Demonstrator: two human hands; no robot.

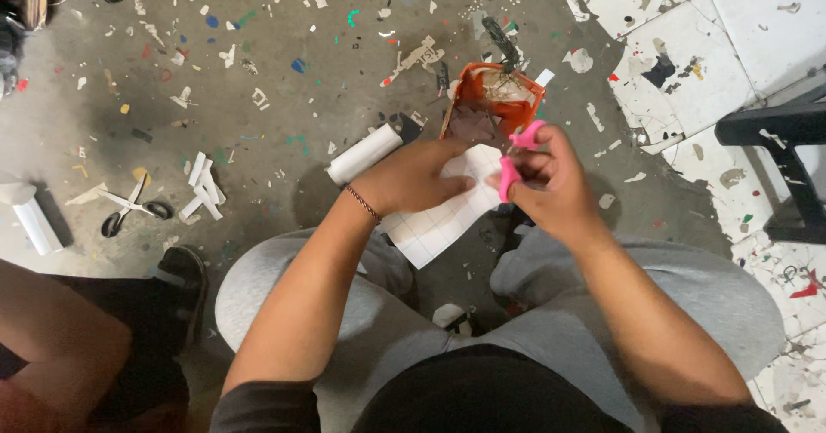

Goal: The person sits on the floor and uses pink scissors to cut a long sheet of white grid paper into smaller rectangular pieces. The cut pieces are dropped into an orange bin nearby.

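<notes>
Concrete floor, strewn with coloured paper scraps, serves as the work surface; all positions below are referenced to the white gridded sheet held above the person's grey-clad knees. Orange tray, loaded with offcuts, stands on the floor just beyond the sheet's far edge. White roll lies beyond the sheet and to its left, and a second, black-handled pair of scissors lies well apart to the left, beside several white strips. Left hand is pressed flat over the sheet's upper portion, gripping it steady. Right hand is clenched through the handles of the pink scissors at the sheet's right edge; the blades are hidden. Judged from the sheet's largely intact outline, cutting appears at an early stage, with most of the sheet remaining.
</notes>
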